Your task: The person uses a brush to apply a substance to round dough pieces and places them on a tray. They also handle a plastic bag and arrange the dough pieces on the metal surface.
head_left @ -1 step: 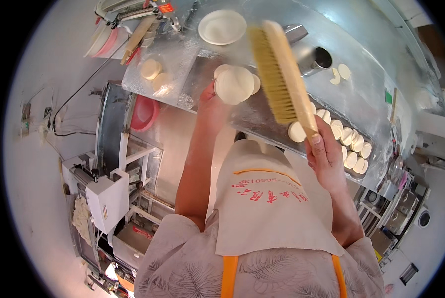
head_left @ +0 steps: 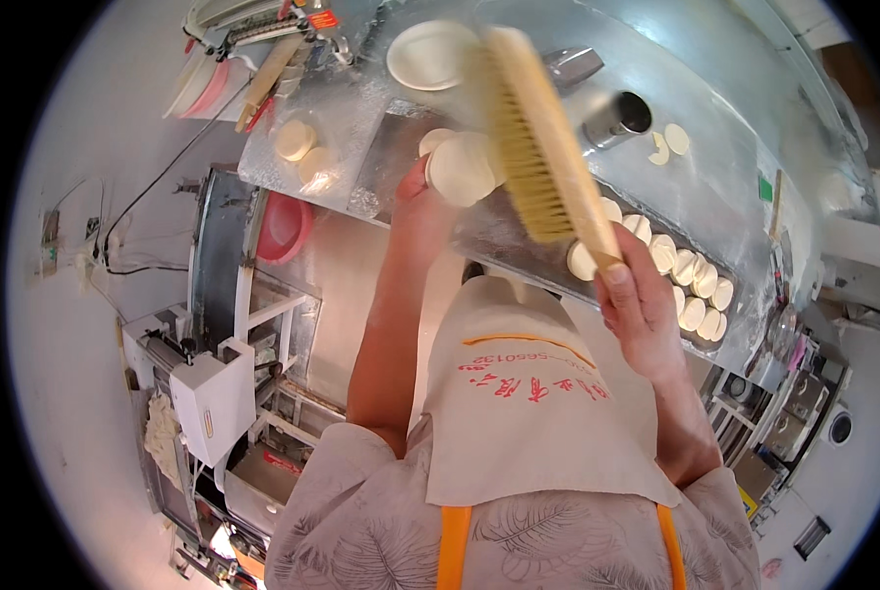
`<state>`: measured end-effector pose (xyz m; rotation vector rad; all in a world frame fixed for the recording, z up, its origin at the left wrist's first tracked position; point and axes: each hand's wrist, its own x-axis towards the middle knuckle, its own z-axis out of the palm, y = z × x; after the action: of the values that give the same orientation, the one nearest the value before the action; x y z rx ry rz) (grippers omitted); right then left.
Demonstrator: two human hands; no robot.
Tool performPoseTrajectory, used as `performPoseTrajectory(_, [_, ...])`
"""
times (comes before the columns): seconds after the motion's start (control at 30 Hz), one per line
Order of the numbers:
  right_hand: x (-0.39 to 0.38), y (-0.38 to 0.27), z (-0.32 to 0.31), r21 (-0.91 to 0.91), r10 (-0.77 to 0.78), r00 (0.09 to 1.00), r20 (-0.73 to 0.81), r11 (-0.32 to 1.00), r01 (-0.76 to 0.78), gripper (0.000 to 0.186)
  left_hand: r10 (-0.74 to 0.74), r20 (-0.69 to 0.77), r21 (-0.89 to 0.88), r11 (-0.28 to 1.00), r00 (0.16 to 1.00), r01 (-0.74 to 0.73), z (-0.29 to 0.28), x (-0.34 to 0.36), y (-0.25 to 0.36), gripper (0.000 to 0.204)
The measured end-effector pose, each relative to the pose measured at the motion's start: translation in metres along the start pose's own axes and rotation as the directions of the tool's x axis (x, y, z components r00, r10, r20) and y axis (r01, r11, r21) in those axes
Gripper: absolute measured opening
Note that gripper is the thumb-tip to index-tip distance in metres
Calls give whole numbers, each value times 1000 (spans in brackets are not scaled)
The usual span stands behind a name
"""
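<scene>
Across the upper frame runs the floured steel worktable point(head_left: 715, 197). Your right hand point(head_left: 642, 310), centre right, is closed around the handle of the long wooden bristle brush point(head_left: 543, 138): light, stiff, best gripped low. Your left hand point(head_left: 422, 211), upper centre, cups a pale round dough disc point(head_left: 463, 169): soft, easily dented, so support its underside

The right hand point(head_left: 642, 310) grips the handle of a long wooden brush point(head_left: 538, 138), bristles turned left, raised above the floured steel tabletop point(head_left: 715, 167). The left hand point(head_left: 415, 202) touches a round dough disc point(head_left: 460, 169) near the tabletop's near edge. A row of dough discs point(head_left: 691, 285) lies by the right hand, with a white plate point(head_left: 428, 54) and metal cup point(head_left: 622, 116) toward the far edge.
</scene>
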<state>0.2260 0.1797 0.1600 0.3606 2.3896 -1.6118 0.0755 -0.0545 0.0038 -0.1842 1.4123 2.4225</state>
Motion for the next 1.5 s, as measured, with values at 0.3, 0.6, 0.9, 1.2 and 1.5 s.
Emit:
performPoseTrajectory(0.3, [-71, 36, -16, -269, -51, 995, 86, 960, 72, 43, 31, 129, -548, 835, 991, 45, 7, 24, -16, 41])
performPoseTrajectory(0.6, [-26, 10, 3, -228, -223, 974, -36, 951, 210, 42, 100, -32, 20, 995, 994, -100, 52, 2, 26, 40])
performPoseTrajectory(0.9, [-49, 10, -8, -52, -59, 995, -86, 997, 55, 42, 311, -46, 453, 853, 949, -258, 37, 18, 27, 35])
performPoseTrajectory(1.2, [-92, 64, -16, -84, 12, 996, -89, 996, -19, 43, 186, -114, 17, 983, 976, -185, 48, 13, 40, 30])
performPoseTrajectory(1.5, [-54, 28, -4, -21, -26, 1000, 16, 999, 26, 42, 123, 161, -133, 986, 979, -102, 36, 14, 39, 35])
